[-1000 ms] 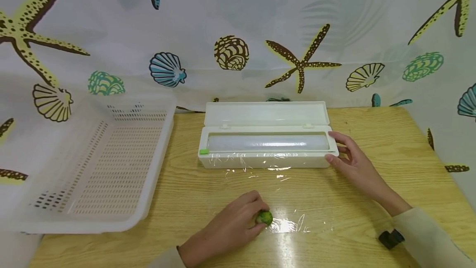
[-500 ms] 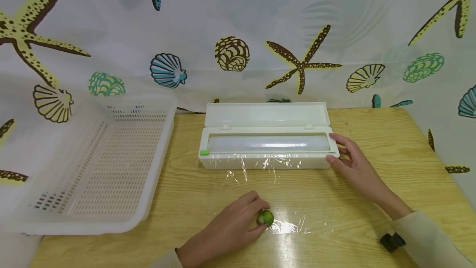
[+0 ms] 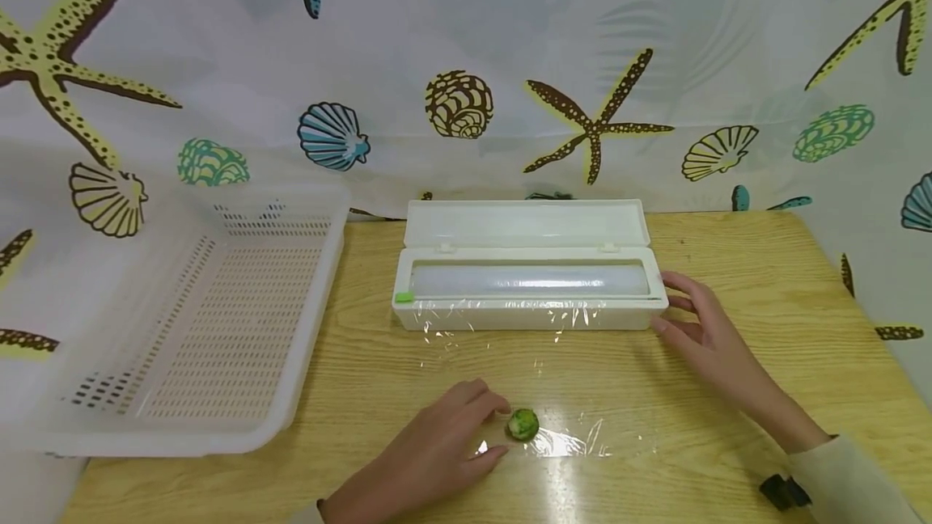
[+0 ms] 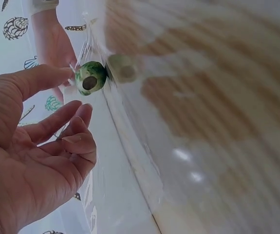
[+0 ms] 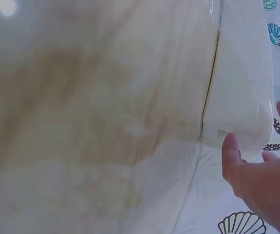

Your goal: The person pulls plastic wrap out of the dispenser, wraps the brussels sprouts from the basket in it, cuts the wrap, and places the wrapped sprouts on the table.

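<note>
A Brussels sprout (image 3: 523, 424) lies on clear plastic wrap (image 3: 568, 441) spread over the table; its cut stem end shows in the left wrist view. Just left of the sprout, my left hand (image 3: 444, 443) has thumb and fingers parted, a small gap from it. The wrap runs from a long white cling film dispenser (image 3: 531, 314), whose lid (image 3: 527, 223) is raised with the roll (image 3: 530, 280) visible inside. At the dispenser's right end, my right hand (image 3: 713, 346) has loosely bent fingers beside the corner; its thumb (image 5: 231, 146) is at the front side.
A white perforated plastic basket (image 3: 309, 330) stands on the left of the wooden table (image 3: 728, 249). A green slider (image 3: 404, 297) sits at the dispenser's left front. A patterned curtain (image 3: 393, 23) with shells and starfish hangs behind.
My left hand has let go of the Brussels sprout and drawn slightly left. The right hand has loosened from the dispenser's end and shifted a little right.
</note>
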Motion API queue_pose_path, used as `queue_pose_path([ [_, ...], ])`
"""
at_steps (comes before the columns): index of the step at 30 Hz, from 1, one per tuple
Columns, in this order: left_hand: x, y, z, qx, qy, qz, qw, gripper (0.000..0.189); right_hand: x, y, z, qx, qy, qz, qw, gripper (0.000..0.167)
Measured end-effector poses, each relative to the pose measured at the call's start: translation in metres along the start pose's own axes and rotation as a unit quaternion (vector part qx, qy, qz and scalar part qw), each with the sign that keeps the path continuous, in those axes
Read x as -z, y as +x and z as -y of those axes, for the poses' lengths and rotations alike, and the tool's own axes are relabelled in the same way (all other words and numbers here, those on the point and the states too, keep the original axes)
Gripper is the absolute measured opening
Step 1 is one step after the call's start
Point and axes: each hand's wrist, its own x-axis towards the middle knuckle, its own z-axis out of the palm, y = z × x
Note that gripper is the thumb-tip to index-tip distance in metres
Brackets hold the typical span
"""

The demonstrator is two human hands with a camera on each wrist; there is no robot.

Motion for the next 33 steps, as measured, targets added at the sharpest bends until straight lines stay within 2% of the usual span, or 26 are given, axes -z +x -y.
queue_pose_path([
  [5, 0.008, -0.01, 0.003, 0.015, -0.015, -0.006, 0.9998, 0.028, 0.0, -0.013, 0.008, -0.02, -0.033, -0.062, 0.9973, 0.058],
  [8, 0.01, -0.017, 0.008, 0.025, -0.025, -0.007, 0.9993, 0.025, 0.0, -0.021, 0.01, -0.009, -0.044, -0.085, 0.9953, 0.052],
  [12, 0.009, -0.025, 0.016, 0.001, -0.02, -0.034, 0.9992, 0.024, -0.003, -0.029, 0.013, 0.024, -0.067, -0.086, 0.9937, 0.04],
  [14, 0.009, -0.029, 0.02, -0.018, -0.011, -0.051, 0.9985, 0.022, -0.006, -0.033, 0.013, 0.056, -0.086, -0.07, 0.9922, 0.034],
  [16, 0.011, -0.034, 0.023, -0.027, -0.005, -0.059, 0.9978, 0.02, -0.008, -0.037, 0.013, 0.093, -0.103, -0.037, 0.9897, 0.032],
  [20, 0.015, -0.044, 0.029, -0.01, -0.009, -0.043, 0.999, 0.017, -0.015, -0.047, 0.012, 0.164, -0.13, 0.046, 0.9769, 0.038],
  [23, 0.018, -0.049, 0.033, 0.006, -0.015, -0.033, 0.9993, 0.018, -0.019, -0.054, 0.014, 0.188, -0.154, 0.08, 0.9668, 0.041],
  [27, 0.019, -0.051, 0.036, -0.001, 0.001, -0.039, 0.9992, 0.023, -0.024, -0.062, 0.019, 0.17, -0.207, 0.099, 0.9584, 0.039],
  [30, 0.021, -0.053, 0.038, -0.009, 0.02, -0.035, 0.9992, 0.027, -0.026, -0.069, 0.024, 0.122, -0.258, 0.127, 0.95, 0.039],
  [33, 0.022, -0.056, 0.04, -0.006, 0.033, -0.021, 0.9992, 0.029, -0.026, -0.075, 0.027, 0.097, -0.295, 0.152, 0.9385, 0.046],
])
